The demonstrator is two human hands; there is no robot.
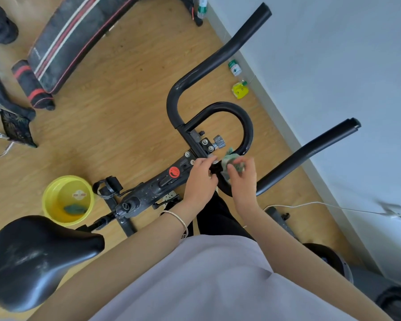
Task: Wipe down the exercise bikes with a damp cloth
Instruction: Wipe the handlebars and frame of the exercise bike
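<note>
A wood-look plank floor (116, 107) runs beside a pale wall. Over it, at the stem of the black tubular exercise-bike handlebars (220, 59), the crumpled green patterned damp cloth (229, 161) sits bunched in the right hand (242, 179), its grip closed around it. The left hand (200, 179) pinches closed at the clamp, just beside the cloth. A yellow plastic basin (66, 200) stands near the pedals. Risk, I judge: 2 hands crowding the bolts could snag the cloth, or drips could reach the white cable (322, 206).
</note>
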